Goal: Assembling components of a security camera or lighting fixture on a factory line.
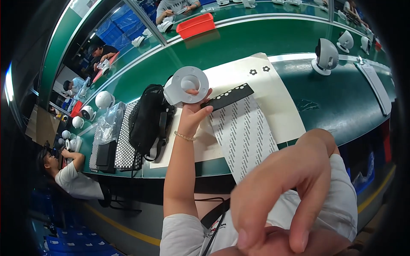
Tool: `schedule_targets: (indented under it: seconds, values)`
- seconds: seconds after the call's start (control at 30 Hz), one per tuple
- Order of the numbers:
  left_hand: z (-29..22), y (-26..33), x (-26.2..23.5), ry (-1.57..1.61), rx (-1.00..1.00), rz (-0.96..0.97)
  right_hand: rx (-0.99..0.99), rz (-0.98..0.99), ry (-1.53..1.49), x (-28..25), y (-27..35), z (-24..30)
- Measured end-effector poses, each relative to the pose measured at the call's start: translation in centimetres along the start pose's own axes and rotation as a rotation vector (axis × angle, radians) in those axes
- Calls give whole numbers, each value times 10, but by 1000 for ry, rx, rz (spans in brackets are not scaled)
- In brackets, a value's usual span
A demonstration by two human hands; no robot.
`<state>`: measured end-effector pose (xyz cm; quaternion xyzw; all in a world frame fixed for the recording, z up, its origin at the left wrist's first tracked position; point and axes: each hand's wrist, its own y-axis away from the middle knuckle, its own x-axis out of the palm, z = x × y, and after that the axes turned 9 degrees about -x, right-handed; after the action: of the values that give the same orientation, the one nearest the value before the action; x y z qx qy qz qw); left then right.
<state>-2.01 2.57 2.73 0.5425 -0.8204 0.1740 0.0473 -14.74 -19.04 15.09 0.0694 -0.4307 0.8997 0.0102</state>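
Observation:
My left hand (194, 114) is closed on a white security camera part (171, 91) with a round ring-shaped face, lifted above the bench. The left thumb overlaps the end of a black strip with a row of holes (232, 96); whether it touches I cannot tell. That strip tops a white printed backing sheet (243, 132), which reaches toward the bench's front edge. Close to the camera, my right hand (282, 183) is raised with fingers bent downward. Its thumb and finger tips are apart, and nothing shows between them.
A cream board (282, 106) underlies the work, with small black flower-shaped pieces (259, 71) on it. To the left lies a black mesh bag (147, 115). A white camera (326, 57) and a clipboard (375, 87) are at right. A red bin (195, 26) stands behind; co-workers sit beyond.

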Motion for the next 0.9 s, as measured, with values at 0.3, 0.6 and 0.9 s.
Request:
schedule_targets:
  seconds: [0.3, 0.6, 0.9]
  values:
    - [-3, 1, -7, -39, -12, 69, 17, 110, -29, -6, -4, -6]
    - [-5, -1, -7, -29, -36, 79, 36, 1, -33, -4, -4, -7]
    - [-2, 3, -15, -43, -50, 40, 10, -131, 497, -30, -2, -13]
